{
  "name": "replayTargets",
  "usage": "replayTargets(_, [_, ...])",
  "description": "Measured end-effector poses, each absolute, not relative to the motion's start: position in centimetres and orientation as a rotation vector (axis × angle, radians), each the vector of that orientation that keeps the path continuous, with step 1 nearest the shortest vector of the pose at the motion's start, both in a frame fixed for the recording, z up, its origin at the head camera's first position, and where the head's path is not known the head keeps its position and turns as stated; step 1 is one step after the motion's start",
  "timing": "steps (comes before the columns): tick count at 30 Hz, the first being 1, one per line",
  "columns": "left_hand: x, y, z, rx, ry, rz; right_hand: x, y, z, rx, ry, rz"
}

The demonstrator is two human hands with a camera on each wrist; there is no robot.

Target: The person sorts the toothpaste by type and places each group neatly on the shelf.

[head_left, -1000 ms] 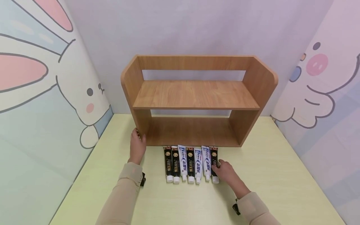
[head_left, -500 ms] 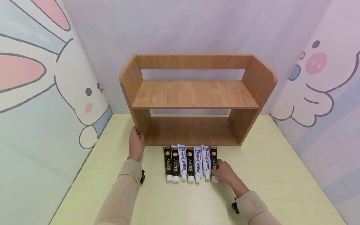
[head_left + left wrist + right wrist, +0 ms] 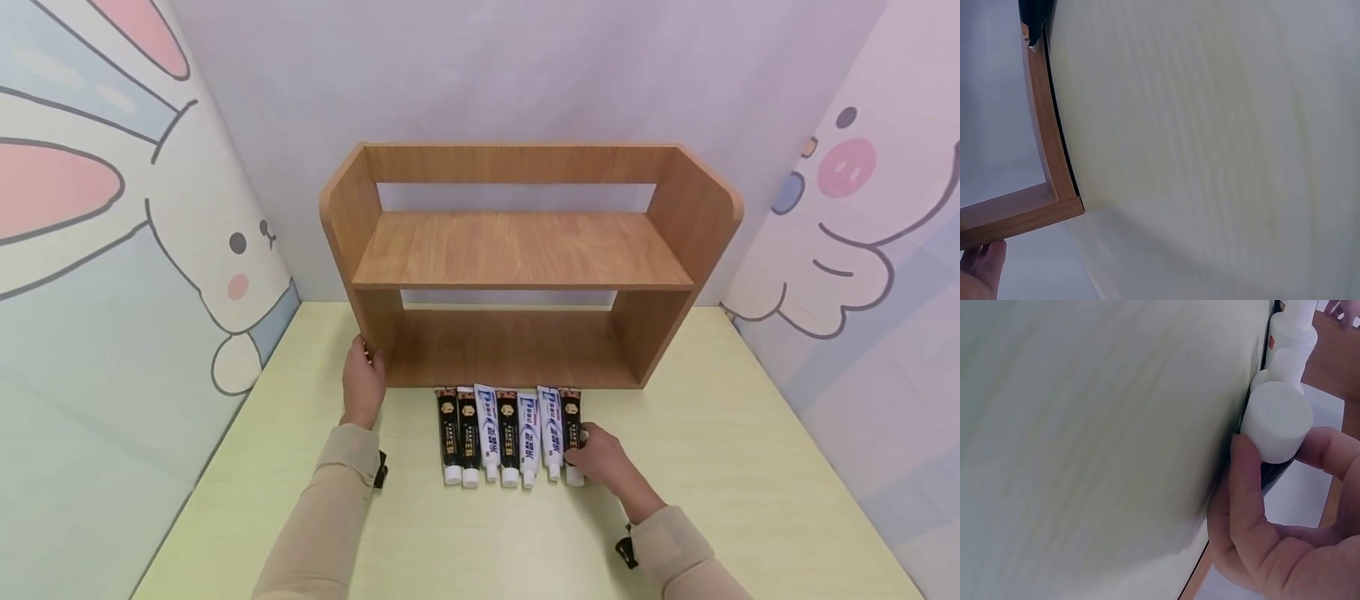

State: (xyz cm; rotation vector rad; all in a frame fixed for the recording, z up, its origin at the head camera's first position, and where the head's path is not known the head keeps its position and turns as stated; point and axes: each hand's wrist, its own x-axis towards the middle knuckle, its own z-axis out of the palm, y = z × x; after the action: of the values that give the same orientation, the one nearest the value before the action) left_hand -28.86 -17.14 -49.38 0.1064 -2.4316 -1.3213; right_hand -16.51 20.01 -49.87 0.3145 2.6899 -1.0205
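1. Left hand (image 3: 363, 383): set at the lower outer face of the left side panel (image 3: 347, 221) of the wooden shelf unit (image 3: 525, 250). Fingertips touch the panel; the hand is not wrapped round it. Well apart from the other hand.
2. Six neighbouring tubes (image 3: 508, 429): black and white mixed, side by side on the pale table (image 3: 480, 542), before the shelf unit's front edge. Caps face the person.
3. Rightmost black tube (image 3: 572, 412): at the right end of the row, just beside a white tube. Long axis runs front to back, close to square with the shelf edge; crimped end towards the shelf, white cap (image 3: 1277, 422) towards the person.
4. Right hand (image 3: 602, 458): clamped on the rightmost black tube, thumb and fingers pinching either side of the cap end. Whether that end is off the table cannot be told.
5. Assessment: the step in hand appears to be securing this tube. The next move would call for a firm pinch and care not to disturb the adjacent white tube.
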Motion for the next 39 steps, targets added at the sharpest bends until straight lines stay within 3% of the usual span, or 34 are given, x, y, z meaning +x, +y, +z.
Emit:
replayTargets(21, [-29.0,-17.3,-49.4,0.095,-2.387,-1.305,-16.6,21.4,-48.4,0.357,2.587,-1.199])
replayTargets(39, [-28.8,-16.7,-49.3,0.110,-2.389,-1.278,-19.3,23.5,-47.6,0.343,2.628,-1.208])
